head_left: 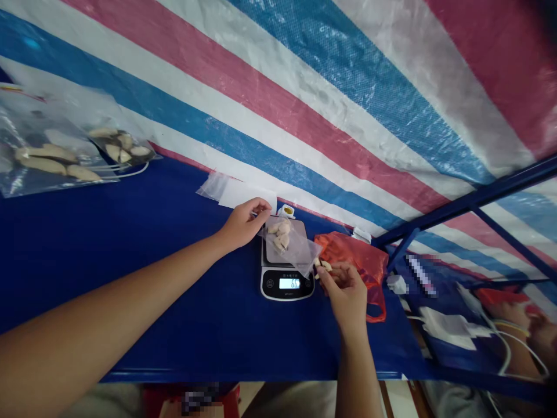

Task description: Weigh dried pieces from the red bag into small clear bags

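A small kitchen scale [287, 285] with a lit display, reading about 66 (any decimal point is unclear), stands on the blue table. On its metal plate lies a clear plastic bag [302, 247] with several pale, cream-coloured pieces [281, 235] inside. My left hand [247, 223] is at the plate's upper left corner, fingers curled and thumb close to the fingertips; whatever may be between them is too small to make out. Beside the bag's right end, my right hand [346, 284] pinches a few pale pieces [324, 266] between thumb and fingers.
A red plastic bag [348, 249] lies right of the scale. Behind it are a small white roll [286, 211] and white paper [243, 194]. Clear bags of pale pieces [47, 159] sit far left. Past a blue metal frame [456, 197], another person's arm [517, 337] shows near white cables.
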The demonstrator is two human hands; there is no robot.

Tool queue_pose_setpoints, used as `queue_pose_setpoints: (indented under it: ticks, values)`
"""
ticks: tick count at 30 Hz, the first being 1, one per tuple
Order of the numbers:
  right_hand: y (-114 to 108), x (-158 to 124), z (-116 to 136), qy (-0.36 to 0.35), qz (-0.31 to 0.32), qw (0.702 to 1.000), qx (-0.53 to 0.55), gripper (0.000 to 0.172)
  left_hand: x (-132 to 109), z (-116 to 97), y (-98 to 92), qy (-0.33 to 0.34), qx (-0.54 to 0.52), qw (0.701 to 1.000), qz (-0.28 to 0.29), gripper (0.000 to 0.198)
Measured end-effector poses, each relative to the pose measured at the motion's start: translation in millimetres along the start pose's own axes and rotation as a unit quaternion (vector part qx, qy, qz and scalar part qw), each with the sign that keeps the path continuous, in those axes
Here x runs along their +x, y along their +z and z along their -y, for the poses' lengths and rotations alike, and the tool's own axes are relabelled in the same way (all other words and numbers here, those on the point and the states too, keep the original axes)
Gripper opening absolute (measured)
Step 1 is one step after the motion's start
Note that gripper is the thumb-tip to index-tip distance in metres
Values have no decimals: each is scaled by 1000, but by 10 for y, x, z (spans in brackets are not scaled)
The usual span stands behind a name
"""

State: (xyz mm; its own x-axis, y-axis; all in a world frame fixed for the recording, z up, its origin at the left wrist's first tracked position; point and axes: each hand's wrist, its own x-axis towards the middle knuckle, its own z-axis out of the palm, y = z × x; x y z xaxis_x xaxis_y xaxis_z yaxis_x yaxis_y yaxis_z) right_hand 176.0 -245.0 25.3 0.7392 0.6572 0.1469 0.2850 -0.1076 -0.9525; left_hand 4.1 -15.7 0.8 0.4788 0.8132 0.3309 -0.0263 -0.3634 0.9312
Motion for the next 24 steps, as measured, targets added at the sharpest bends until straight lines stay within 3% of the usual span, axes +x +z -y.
queue_pose_setpoints:
  ticks: [9,16,21,24]
  values:
    - [63,252,177,-46,38,988,-142,36,-42,-33,6,90,64,993,30,15]
    - [253,346,174,11,138,990,11,34,-54,-51,7,113,91,988,44,11]
    - [212,312,117,68,91,992,62,38,-56,-62,11,90,73,992,44,15]
    - [149,318,106,75,32,991,106,31,-26,-55,8,37,27,999,3,20]
